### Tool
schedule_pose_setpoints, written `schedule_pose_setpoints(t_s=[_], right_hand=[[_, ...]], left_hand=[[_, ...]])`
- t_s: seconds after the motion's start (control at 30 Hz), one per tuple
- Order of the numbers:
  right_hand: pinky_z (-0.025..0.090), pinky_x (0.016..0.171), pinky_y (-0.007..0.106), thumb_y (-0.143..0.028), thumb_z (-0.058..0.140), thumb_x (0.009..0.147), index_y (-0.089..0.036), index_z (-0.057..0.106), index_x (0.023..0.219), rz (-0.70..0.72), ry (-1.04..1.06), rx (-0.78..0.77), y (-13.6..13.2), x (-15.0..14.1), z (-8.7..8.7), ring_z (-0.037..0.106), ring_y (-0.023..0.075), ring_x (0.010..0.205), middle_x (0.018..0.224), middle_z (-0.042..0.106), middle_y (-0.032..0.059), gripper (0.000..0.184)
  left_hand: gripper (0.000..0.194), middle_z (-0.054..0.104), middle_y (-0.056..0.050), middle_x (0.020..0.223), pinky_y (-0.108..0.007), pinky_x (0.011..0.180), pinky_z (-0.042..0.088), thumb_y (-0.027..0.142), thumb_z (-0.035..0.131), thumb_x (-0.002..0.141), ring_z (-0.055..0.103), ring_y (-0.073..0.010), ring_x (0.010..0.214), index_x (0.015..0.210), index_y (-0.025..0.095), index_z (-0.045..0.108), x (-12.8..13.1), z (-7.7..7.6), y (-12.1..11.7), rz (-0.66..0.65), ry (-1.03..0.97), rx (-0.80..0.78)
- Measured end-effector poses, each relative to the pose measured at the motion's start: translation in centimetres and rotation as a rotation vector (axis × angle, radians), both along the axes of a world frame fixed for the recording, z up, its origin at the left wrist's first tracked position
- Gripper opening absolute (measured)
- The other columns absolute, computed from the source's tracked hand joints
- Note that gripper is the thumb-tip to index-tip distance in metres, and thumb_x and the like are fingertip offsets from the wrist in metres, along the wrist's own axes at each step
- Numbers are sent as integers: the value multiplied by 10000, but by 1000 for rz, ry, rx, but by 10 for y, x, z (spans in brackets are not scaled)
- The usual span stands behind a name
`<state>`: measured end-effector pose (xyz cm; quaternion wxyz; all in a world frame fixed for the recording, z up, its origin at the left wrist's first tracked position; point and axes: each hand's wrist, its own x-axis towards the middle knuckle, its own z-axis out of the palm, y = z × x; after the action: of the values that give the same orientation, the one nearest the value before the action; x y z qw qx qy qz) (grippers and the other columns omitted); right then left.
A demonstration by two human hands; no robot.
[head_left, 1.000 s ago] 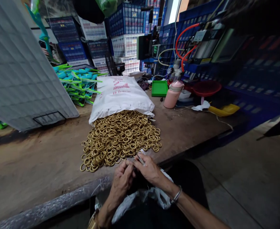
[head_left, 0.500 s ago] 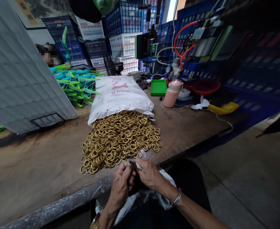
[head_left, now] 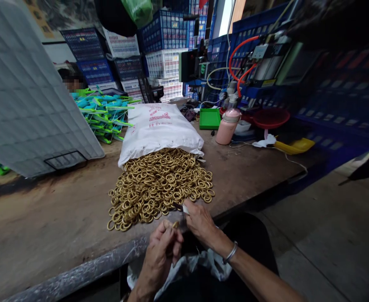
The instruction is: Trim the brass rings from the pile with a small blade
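Observation:
My left hand (head_left: 161, 245) is closed at the table's front edge, pinching a gold-coloured ring (head_left: 175, 225) between thumb and fingertips. To its right, my right hand (head_left: 201, 221) wraps around a small tool with a dark, narrow blade (head_left: 178, 206) and a whitish part by the fingers, which looks like a small knife. The blade points left, toward the near edge of a heap of gold rings (head_left: 159, 184). This heap spills from the mouth of a white sack (head_left: 159, 130) with red print. Pale plastic (head_left: 184, 268) lies below my hands, over my lap.
A padded grey-white panel (head_left: 36, 96) leans at the left, with green and blue plastic pieces (head_left: 109, 113) behind it. Right of the sack stand a green tray (head_left: 209, 119), a pink bottle (head_left: 227, 128) and a yellow scoop (head_left: 294, 146). A person sits at the back left, before stacked crates.
My hands have drawn apart. The right has moved slightly up with the tool toward the heap; the left stays lower, and the ring in it now shows. The view has tilted slightly.

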<state>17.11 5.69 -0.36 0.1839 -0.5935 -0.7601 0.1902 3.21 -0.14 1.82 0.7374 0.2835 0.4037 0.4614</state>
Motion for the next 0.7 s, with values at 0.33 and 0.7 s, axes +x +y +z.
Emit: schedule_pose_setpoints(t_s=[0.33,0.7], right_hand=[[331,628,224,-46,401,686,-192,519,1004,2,-17,94,19,-9,2,569,155,755,855,633,47,369],[380,731,236,-58,415,731,-197,544,987,-13,203,155,21,0,-10,523,148,840,935,573,54,319]], left_hand=[[237,582,0,691,-164,366,308,321,616,703,478,-76,468,882,182,547,-8,-8,6,104,-166,-89],[248,544,12,663,-152,388,321,350,671,659,492,-78,535,701,153,526,-6,-9,17,154,-98,-118]])
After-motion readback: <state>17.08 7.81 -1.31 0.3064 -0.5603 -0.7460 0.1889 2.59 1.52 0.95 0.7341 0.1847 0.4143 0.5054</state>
